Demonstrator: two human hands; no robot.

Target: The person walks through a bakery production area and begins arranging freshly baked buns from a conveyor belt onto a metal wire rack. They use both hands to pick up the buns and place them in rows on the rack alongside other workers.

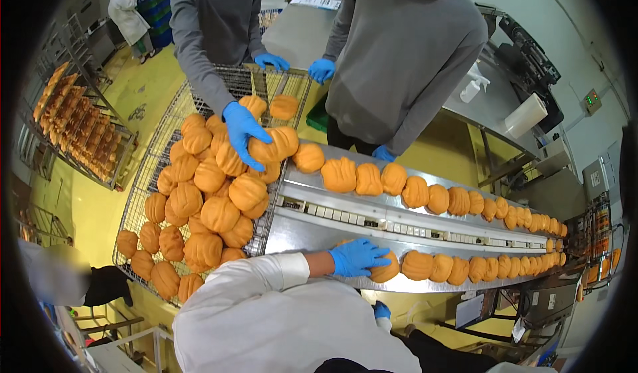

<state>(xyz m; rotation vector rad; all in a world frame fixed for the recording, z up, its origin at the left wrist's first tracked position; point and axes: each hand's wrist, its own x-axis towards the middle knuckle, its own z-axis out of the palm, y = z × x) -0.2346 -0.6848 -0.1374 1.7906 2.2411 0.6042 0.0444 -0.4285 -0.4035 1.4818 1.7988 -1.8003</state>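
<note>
My left hand (360, 258), in a blue glove, reaches across to the right and is closed over an orange-brown ridged bread roll (385, 272) on the near metal ledge (299, 234) of a conveyor. Its palm and fingers hide part of the roll. Low beside my white coat is my right hand (382, 309), also blue-gloved; its fingers are too unclear to tell what they do. Left of the conveyor, a wire rack (172, 118) bears a heap of similar rolls (202, 181). More rolls line the near ledge (417, 265) and the far ledge (369, 179).
Across the rack, a co-worker in grey grips a long roll (274, 144) with a gloved hand (244, 133). Another grey-clad co-worker (398, 59) stands behind the far ledge. A trolley of baked goods (79, 123) is at left, a steel table (498, 106) at right.
</note>
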